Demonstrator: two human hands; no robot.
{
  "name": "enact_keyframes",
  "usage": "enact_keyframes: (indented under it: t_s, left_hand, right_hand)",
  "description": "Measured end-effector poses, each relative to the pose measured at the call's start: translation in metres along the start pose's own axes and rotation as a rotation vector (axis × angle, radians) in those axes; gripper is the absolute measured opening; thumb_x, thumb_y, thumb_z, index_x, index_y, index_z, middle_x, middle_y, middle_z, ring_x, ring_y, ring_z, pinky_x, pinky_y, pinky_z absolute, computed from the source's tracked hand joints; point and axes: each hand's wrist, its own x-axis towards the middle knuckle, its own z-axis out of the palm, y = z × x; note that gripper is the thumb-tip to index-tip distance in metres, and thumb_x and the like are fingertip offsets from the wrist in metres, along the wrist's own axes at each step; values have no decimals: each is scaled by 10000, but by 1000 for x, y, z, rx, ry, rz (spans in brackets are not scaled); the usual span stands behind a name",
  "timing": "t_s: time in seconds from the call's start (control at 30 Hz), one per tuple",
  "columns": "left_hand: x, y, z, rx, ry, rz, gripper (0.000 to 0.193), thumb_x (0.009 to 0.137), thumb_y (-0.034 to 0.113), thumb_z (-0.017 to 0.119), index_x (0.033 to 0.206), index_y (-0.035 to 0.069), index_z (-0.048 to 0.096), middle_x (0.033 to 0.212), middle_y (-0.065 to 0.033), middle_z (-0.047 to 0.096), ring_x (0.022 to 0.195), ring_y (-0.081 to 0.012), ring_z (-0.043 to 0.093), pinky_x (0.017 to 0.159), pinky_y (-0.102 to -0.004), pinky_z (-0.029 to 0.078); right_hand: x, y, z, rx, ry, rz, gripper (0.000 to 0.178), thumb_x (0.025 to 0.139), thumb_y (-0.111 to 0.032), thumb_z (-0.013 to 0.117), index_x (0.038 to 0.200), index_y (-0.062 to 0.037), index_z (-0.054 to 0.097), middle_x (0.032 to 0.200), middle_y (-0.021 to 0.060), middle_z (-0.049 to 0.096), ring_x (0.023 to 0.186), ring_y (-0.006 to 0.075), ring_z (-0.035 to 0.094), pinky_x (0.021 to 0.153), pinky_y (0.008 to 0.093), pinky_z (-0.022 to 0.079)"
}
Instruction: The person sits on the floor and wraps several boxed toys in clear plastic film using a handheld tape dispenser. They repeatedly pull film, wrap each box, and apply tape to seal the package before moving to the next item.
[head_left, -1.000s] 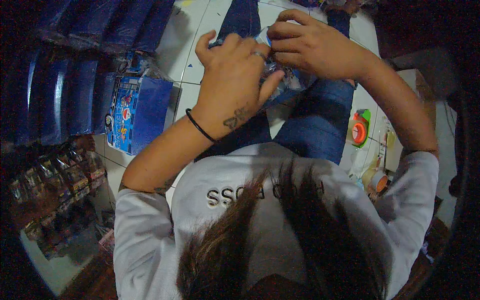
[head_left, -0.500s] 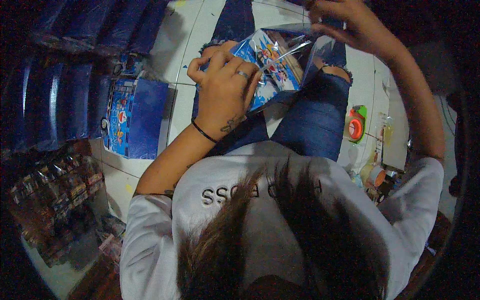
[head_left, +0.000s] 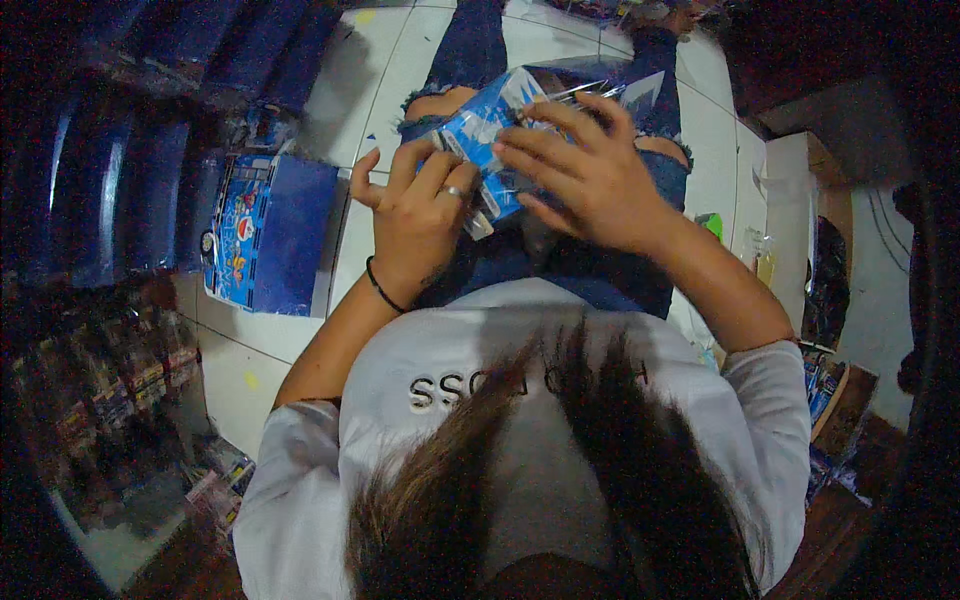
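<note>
A blue box with a colourful cartoon print (head_left: 475, 135) lies tilted across my lap, between my knees. Clear plastic film (head_left: 645, 92) covers it and sticks out past its far right end. My left hand (head_left: 415, 215) grips the near left edge of the box with bent fingers; the thumb is partly hidden. Across the right part of the box lies my right hand (head_left: 605, 185), its fingers stretched out and apart on the film. The palm side of that hand and the box surface under it are hidden.
On the tiled floor to my left lies another blue cartoon-printed box (head_left: 240, 235). Dark blue wrapped packs (head_left: 85, 200) stand beyond it, with shiny wrapped goods (head_left: 120, 385) below. A green thing (head_left: 710, 225) shows behind my right forearm. A carton (head_left: 800, 175) stands at the right.
My right hand has come down and left from beyond the film onto the box. The box has shifted left and turned, with my left hand moving slightly left and down.
</note>
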Motion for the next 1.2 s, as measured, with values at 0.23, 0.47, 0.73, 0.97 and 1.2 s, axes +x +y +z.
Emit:
enact_keyframes:
  t_s: [0.23, 0.47, 0.73, 0.97, 1.2]
  left_hand:
    - [-6, 0, -7, -73, 47, -107, 81, 779, 209, 672, 856, 187, 663, 940, 21, 578, 1043, -180, 518, 949, -494, 217]
    - [-9, -8, -15, -87, -36, 7, 107, 751, 187, 685, 858, 180, 671, 937, 9, 584, 1030, -176, 522, 952, -482, 233]
    - [17, -9, 24, -334, 144, 252, 238, 737, 207, 732, 919, 115, 610, 898, 0, 639, 852, -189, 604, 937, -427, 336]
    - [-21, -2, 34, -241, -33, 189, 704, 710, 393, 756, 1306, 123, 496, 1391, -62, 475, 1272, -240, 450, 1103, -573, 127]
    - [-12, 9, 48, -221, 112, 157, 697, 706, 424, 745, 1318, 193, 504, 1266, 0, 520, 1281, -234, 406, 1101, -595, 72]
  right_hand:
    - [-14, -28, 36, 44, -66, 48, 377, 749, -257, 658, 1085, -86, 651, 1200, 24, 574, 1212, 233, 460, 1050, 516, 244]
    - [-22, -36, 40, 22, -43, 62, 322, 756, -270, 641, 1014, -82, 677, 1260, 40, 543, 1274, 239, 406, 1060, 529, 209]
    - [-34, -44, 50, 45, 37, 229, 329, 735, -291, 669, 1010, -113, 636, 1445, 86, 386, 1351, 302, 288, 1046, 528, 178]
    - [-70, -10, 41, 108, 170, 310, 392, 769, -305, 639, 1128, -146, 647, 1401, 116, 432, 1314, 310, 347, 1068, 510, 202]
    - [-405, 75, 54, -331, -365, 1976, 1006, 589, -613, 749, 1220, 118, 468, 1085, 279, 604, 1049, 414, 586, 890, 466, 465]
